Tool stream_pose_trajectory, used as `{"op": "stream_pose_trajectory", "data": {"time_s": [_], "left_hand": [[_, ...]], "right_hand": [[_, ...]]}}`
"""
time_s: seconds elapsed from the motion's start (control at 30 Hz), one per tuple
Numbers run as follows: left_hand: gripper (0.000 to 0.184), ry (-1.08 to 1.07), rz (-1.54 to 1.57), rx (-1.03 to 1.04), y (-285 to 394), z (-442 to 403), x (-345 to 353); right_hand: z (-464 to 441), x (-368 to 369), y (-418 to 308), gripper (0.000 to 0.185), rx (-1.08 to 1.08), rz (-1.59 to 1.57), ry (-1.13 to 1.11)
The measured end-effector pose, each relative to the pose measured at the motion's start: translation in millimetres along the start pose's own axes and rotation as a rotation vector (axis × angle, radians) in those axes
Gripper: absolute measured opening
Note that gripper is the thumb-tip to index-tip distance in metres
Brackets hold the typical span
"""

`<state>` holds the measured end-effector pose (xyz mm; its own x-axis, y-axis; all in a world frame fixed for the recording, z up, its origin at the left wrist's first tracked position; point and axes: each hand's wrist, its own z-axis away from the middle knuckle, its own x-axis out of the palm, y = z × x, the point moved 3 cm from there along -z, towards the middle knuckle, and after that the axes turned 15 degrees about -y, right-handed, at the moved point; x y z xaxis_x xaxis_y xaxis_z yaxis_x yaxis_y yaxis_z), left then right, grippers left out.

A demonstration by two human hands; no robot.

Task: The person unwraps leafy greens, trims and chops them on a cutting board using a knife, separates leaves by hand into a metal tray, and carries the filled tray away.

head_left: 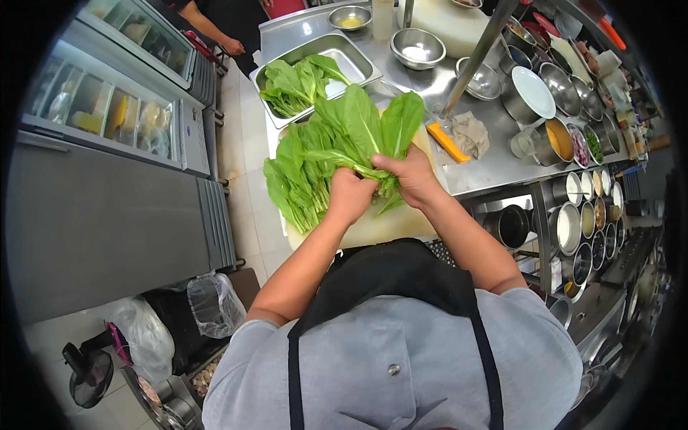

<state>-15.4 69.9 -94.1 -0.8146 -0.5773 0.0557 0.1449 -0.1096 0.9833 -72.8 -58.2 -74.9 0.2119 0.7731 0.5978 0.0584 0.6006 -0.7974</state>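
My left hand (351, 195) is closed around the stems of some leafy greens (351, 122), held above a cutting board (387, 228). On the right side of the same greens, my right hand (410, 175) grips with the thumb laid over a stem. Broad green leaves fan out beyond both hands. More loose greens (290, 183) lie on the board to the left of my hands. Behind them, a metal tray (364, 61) contains another pile of leaves. The fingertips of both hands are partly hidden by the leaves.
Right of the board lie a yellow-orange handled tool (448, 142) and a crumpled cloth (469, 136). A metal post (476, 61) rises from the counter near steel bowls (418, 47). Fridges (107, 107) stand at left. Another person's hand (233, 46) shows at the top left.
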Motion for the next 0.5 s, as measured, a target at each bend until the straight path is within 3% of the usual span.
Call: {"op": "stream_pose_trajectory", "data": {"time_s": [0.07,0.2,0.27,0.43,0.5], "left_hand": [[0.018,0.05,-0.023,0.113,-3,-4,-1],[0.02,-0.015,0.042,0.03,0,-3,-5],[0.022,-0.013,0.135,-0.066,-6,-6,-5],[0.021,-0.031,0.228,-0.137,6,-2,3],[0.021,0.087,0.486,0.02,2,-3,10]], "right_hand": [[1,1,-6,0.045,0.037,0.363,0.022],[-1,-15,-6,0.044,0.152,0.23,-0.001],[2,-19,-1,0.043,0.171,-0.021,-0.005],[7,-22,1,0.038,0.069,0.134,0.134],[5,-21,-2,0.037,0.037,0.169,0.156]]}}
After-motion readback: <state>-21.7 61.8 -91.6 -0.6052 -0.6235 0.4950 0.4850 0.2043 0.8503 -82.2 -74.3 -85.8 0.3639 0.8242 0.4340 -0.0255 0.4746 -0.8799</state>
